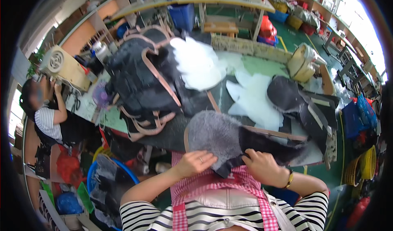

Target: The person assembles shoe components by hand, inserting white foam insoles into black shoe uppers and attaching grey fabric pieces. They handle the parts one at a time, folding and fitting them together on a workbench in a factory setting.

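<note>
A round grey fur piece (215, 137) with a tan edge lies at the near side of the worktable, against my apron. From its right side runs a long black fur piece (270, 145), with a tan strip along its far edge. My left hand (198, 162) rests on the near left part of the grey fur, fingers stretched out and a ring on one. At the near edge of the black fur, my right hand (262, 165) has its fingers curled in and closed on the material. A dark flap (223, 169) hangs between the hands.
Beyond lie stacked black pieces with tan trim (139, 79), white cut sheets (198, 65) and a dark round-ended piece (284, 94). A beige machine (303, 63) stands at the table's right. A co-worker (49, 112) sits left. A blue-rimmed tub (91, 178) stands below left.
</note>
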Action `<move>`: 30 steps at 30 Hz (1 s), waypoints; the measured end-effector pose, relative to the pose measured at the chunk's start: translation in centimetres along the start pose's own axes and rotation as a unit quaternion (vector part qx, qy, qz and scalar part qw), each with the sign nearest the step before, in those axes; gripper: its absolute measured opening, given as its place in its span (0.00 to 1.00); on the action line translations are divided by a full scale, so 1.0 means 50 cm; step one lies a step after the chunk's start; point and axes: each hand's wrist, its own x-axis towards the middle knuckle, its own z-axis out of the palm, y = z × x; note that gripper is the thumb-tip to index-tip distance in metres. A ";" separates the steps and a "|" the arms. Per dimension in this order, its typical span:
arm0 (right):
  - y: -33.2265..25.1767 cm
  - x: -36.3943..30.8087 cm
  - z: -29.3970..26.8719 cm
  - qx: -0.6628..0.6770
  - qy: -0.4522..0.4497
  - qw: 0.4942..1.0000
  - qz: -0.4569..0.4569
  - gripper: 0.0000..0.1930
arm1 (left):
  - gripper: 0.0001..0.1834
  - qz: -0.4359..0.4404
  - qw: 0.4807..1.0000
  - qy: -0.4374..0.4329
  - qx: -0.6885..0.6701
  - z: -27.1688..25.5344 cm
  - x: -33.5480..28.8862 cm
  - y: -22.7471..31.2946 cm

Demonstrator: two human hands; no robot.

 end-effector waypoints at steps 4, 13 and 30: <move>0.048 0.080 -0.134 0.204 0.042 0.976 0.065 0.17 | 0.23 -0.113 0.983 -0.002 -0.148 -0.017 0.042 0.046; 0.090 0.192 -0.010 0.193 0.143 0.969 0.056 0.25 | 0.28 -0.451 0.814 0.005 -0.366 -0.085 0.034 -0.042; 0.089 0.247 -0.013 0.401 -0.113 0.904 -0.099 0.20 | 0.21 -0.140 0.979 0.142 -0.042 0.001 -0.054 0.037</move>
